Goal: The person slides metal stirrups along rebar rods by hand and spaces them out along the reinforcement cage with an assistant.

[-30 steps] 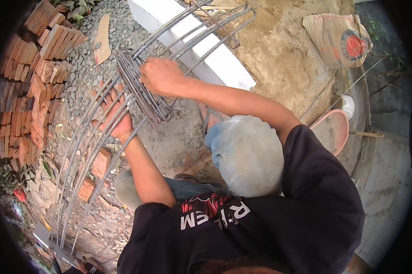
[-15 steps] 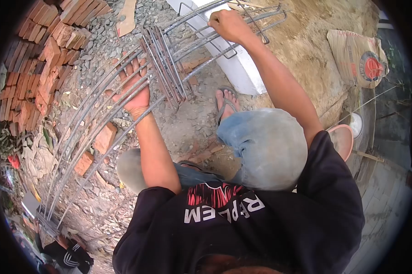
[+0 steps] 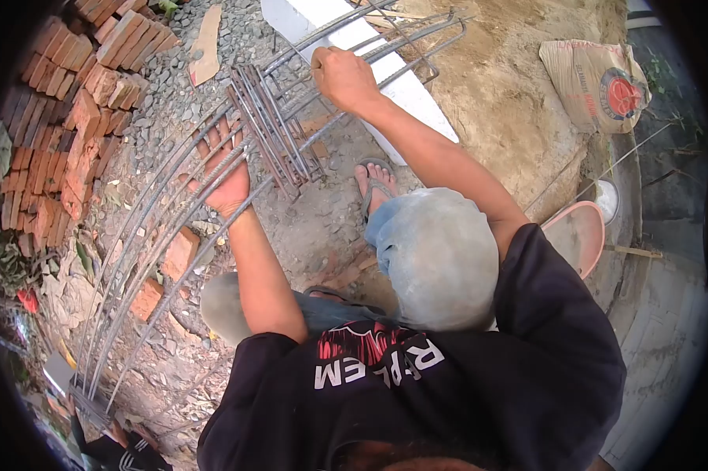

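Long steel bars point(image 3: 173, 224) run from lower left to upper right, past stacked bricks point(image 3: 87, 145) and over a white slab point(image 3: 418, 102). A bundle of steel stirrups point(image 3: 271, 129) lies crosswise on the bars, between the hands. Left hand point(image 3: 231, 183): palm up beneath the bars, fingers spread apart. Right hand point(image 3: 344, 78): above the bars, fingers curled; whether clamped on a stirrup cannot be told.

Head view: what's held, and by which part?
Cannot be told: the right hand is closed over the rebars, hiding its hold; the left hand lies open beneath them.
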Tool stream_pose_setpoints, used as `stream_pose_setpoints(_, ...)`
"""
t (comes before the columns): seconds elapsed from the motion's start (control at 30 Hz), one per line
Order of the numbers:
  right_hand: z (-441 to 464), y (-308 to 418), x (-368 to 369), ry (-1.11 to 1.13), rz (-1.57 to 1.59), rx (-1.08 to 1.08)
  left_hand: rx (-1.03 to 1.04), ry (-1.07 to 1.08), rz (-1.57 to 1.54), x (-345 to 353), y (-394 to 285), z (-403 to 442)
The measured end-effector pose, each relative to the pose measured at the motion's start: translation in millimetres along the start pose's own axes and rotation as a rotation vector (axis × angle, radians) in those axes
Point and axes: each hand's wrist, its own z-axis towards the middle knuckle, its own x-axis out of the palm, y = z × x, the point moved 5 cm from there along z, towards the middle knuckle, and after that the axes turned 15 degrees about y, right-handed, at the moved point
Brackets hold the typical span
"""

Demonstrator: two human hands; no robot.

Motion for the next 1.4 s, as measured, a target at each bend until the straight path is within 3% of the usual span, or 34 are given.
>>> stream_pose_setpoints(0.1,-15.1,20.3,-6.5,-0.039,0.073,-0.095,0.022,-0.056,0.060,-1.2,-3.5,-8.5)
stream_pose_setpoints(0.2,-29.7,64.9,8.2,0.299,-0.020,-0.040,0.065,-0.172,0.155,-5.9,-16.6,-24.6)
stream_pose_setpoints(0.27,-30.3,88.5,10.7,0.323,-0.041,-0.079,0.080,-0.147,0.187,-7.2,-21.4,-29.3)
stream_pose_setpoints(0.37,-38.5,114.9,18.5,0.356,0.001,-0.135,-0.099,-0.191,0.007,2.1,-9.6,-44.0)
stream_pose_setpoints(0.47,-36.3,129.9,30.3,0.333,0.208,-0.103,-0.196,-0.593,0.068,-31.8,-5.3,-87.6)
stream_pose_setpoints(0.53,-41.2,150.4,38.3,0.314,0.331,-0.109,-0.266,-0.661,0.125,-14.2,-14.6,-93.4)
stream_pose_setpoints(0.63,-42.3,190.9,57.1,0.383,0.389,-0.248,-0.463,-0.144,-0.037,0.1,-50.4,-95.2)
stream_pose_setpoints(0.73,-33.4,205.2,73.8,0.384,0.339,-0.320,-0.226,-0.490,0.272,-4.6,-75.3,-99.4)
stream_pose_setpoints(0.8,-19.6,177.2,71.8,0.328,0.314,-0.282,0.010,-0.763,0.464,14.2,-81.8,-101.7)
stream_pose_setpoints(0.93,-6.0,104.8,47.2,0.282,0.292,-0.186,0.068,-0.774,0.703,11.0,-109.4,-109.5)
stream_pose_setpoints(1.03,2.4,84.9,38.0,0.274,0.249,-0.160,-0.213,-0.756,0.751,-9.1,-96.8,-122.7)
stream_pose_setpoints(1.13,10.4,89.4,42.1,0.209,0.074,-0.199,-0.413,-0.589,0.594,-13.0,-60.9,-117.5)
stream_pose_setpoints(1.27,-3.2,111.2,38.9,0.049,-0.206,-0.158,-0.487,-0.571,0.623,-9.8,-53.3,-101.8)
stream_pose_setpoints(1.37,-19.8,136.3,24.1,0.019,-0.095,-0.250,-0.492,-0.629,0.554,-42.9,-61.9,-114.2)
stream_pose_setpoints(1.4,-25.5,152.1,29.2,0.167,-0.054,-0.271,-0.493,-0.739,0.639,-21.0,-55.2,-105.8)
